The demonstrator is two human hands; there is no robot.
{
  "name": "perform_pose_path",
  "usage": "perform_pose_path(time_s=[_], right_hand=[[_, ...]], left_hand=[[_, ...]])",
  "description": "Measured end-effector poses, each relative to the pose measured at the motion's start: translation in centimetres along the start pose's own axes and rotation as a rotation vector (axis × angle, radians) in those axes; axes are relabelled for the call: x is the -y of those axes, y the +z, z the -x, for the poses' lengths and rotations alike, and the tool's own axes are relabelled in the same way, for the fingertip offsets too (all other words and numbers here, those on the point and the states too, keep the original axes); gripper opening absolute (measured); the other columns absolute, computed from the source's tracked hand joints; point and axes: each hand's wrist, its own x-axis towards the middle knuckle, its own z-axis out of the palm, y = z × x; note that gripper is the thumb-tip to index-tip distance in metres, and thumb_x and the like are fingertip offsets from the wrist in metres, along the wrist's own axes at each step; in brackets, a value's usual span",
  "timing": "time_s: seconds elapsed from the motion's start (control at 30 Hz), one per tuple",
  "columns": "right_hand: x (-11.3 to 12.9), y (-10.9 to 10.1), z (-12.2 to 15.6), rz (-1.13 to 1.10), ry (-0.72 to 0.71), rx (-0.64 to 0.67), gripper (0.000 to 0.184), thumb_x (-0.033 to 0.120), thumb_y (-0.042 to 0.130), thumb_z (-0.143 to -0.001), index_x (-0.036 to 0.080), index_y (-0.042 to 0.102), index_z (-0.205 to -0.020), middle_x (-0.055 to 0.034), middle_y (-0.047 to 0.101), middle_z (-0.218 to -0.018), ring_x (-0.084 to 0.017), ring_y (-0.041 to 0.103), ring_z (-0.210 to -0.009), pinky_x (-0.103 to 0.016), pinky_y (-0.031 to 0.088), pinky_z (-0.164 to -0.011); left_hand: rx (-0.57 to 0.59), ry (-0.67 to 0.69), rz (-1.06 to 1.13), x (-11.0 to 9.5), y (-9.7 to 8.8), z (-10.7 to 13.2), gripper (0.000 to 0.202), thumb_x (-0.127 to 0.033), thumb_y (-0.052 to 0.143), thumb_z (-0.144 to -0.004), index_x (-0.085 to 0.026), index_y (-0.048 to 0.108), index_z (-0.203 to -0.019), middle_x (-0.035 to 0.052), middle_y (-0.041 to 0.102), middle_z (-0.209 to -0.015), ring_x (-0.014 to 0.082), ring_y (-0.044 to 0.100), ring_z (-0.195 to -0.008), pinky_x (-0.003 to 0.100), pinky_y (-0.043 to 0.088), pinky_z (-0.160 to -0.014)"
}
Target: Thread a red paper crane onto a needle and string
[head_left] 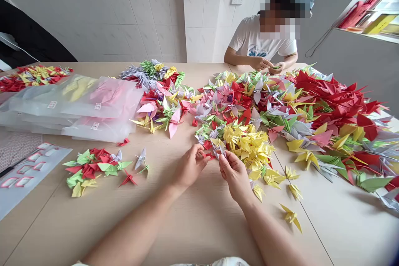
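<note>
Both hands low at six o'clock: left hand (pixel 189 167) and right hand (pixel 234 173) pinching one small red crane (pixel 208 155) between narrow fingers, just beside the yellow pile (pixel 246 143). Best held lightly, creases kept crisp.

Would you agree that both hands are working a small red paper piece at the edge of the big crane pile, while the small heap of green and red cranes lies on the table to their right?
Nearly. The head view shows both the left hand and right hand on the small red paper piece, but the small heap of green and red cranes lies to their left, not their right.
</note>
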Motion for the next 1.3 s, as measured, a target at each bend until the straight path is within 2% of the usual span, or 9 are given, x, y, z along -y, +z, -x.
perform_pose_path(time_s=[0.13, 0.33, 0.43, 0.57, 0.73, 0.87, 1.0, 1.17, 1.3], right_hand=[[0.0, 0.0, 0.1, 0.006, 0.005, 0.018, 0.03, 0.049, 0.053, -0.083, 0.019, 0.052, -0.085, 0.0062, 0.03, -0.059, -0.009, 0.026, -0.049, -0.022, 0.021, -0.043], [0.0, -0.2, -0.1, 0.067, 0.002, 0.042, 0.031, 0.049, 0.053, -0.083, 0.018, 0.053, -0.08, 0.0059, 0.029, -0.059, -0.009, 0.026, -0.05, -0.022, 0.021, -0.043], [-0.1, -0.1, -0.2, 0.102, 0.01, 0.078, 0.032, 0.05, 0.051, -0.083, 0.018, 0.055, -0.086, 0.0056, 0.03, -0.059, -0.01, 0.028, -0.051, -0.021, 0.023, -0.043], [-0.6, 0.0, -0.3, 0.149, 0.011, 0.119, 0.031, 0.049, 0.05, -0.084, 0.018, 0.053, -0.082, 0.0053, 0.03, -0.06, -0.01, 0.026, -0.052, -0.021, 0.022, -0.043], [-0.8, 0.0, -0.4, 0.205, -0.002, 0.144, 0.028, 0.046, 0.05, -0.086, 0.018, 0.055, -0.083, 0.0048, 0.033, -0.063, -0.01, 0.026, -0.054, -0.022, 0.022, -0.045], [-0.8, 0.0, -0.5, 0.228, -0.001, 0.142, 0.027, 0.045, 0.048, -0.087, 0.019, 0.056, -0.086, 0.0047, 0.033, -0.063, -0.01, 0.025, -0.054, -0.022, 0.023, -0.047], [-0.8, 0.1, -0.7, 0.24, 0.0, 0.133, 0.028, 0.045, 0.049, -0.086, 0.018, 0.057, -0.087, 0.0041, 0.036, -0.064, -0.01, 0.027, -0.054, -0.022, 0.023, -0.048], [-0.6, 0.0, -0.8, 0.278, -0.01, 0.188, 0.029, 0.045, 0.048, -0.087, 0.017, 0.057, -0.089, 0.0017, 0.042, -0.07, -0.012, 0.033, -0.061, -0.023, 0.026, -0.052], [-0.3, -0.1, -0.6, 0.368, -0.032, 0.21, 0.029, 0.044, 0.045, -0.089, 0.017, 0.049, -0.079, 0.0028, 0.035, -0.068, -0.011, 0.029, -0.061, -0.024, 0.024, -0.053]], left_hand=[[0.01, -0.003, 0.021, 0.4, -0.1, -0.3, 0.014, -0.03, 0.062, -0.074, -0.021, 0.055, -0.083, -0.0019, 0.058, -0.073, 0.0138, 0.054, -0.068, 0.025, 0.042, -0.064], [0.036, -0.056, 0.187, -0.1, -0.9, -0.3, 0.016, -0.033, 0.056, -0.079, -0.019, 0.051, -0.085, 0.0001, 0.06, -0.075, 0.0141, 0.061, -0.071, 0.029, 0.051, -0.07], [0.059, -0.089, 0.269, -0.4, -0.9, 0.0, 0.017, -0.034, 0.056, -0.079, -0.019, 0.05, -0.084, 0.0002, 0.061, -0.077, 0.0153, 0.063, -0.074, 0.032, 0.054, -0.071], [0.106, -0.139, 0.347, -0.7, -0.8, 0.2, 0.016, -0.033, 0.057, -0.078, -0.018, 0.051, -0.083, 0.0017, 0.064, -0.079, 0.0173, 0.064, -0.079, 0.034, 0.057, -0.068], [0.138, -0.177, 0.4, -0.9, -0.8, 0.0, 0.012, -0.027, 0.061, -0.075, -0.017, 0.057, -0.079, 0.0013, 0.066, -0.074, 0.0156, 0.063, -0.074, 0.034, 0.056, -0.072], [0.113, -0.178, 0.41, -0.5, -1.1, -0.5, 0.009, -0.025, 0.059, -0.078, -0.018, 0.061, -0.082, 0.0, 0.064, -0.077, 0.0138, 0.061, -0.077, 0.031, 0.053, -0.077], [0.079, -0.187, 0.397, 0.1, -1.4, -1.0, 0.014, -0.026, 0.056, -0.081, -0.018, 0.063, -0.09, 0.0011, 0.065, -0.084, 0.0136, 0.061, -0.08, 0.029, 0.052, -0.079], [0.064, -0.168, 0.37, 0.1, -1.7, -1.2, 0.018, -0.027, 0.055, -0.082, -0.018, 0.064, -0.095, 0.0036, 0.064, -0.097, 0.0155, 0.06, -0.088, 0.029, 0.051, -0.082], [0.066, -0.08, 0.265, -0.3, -1.8, -1.0, 0.019, -0.027, 0.054, -0.083, -0.018, 0.065, -0.095, 0.0053, 0.061, -0.105, 0.0169, 0.061, -0.09, 0.03, 0.052, -0.081]])
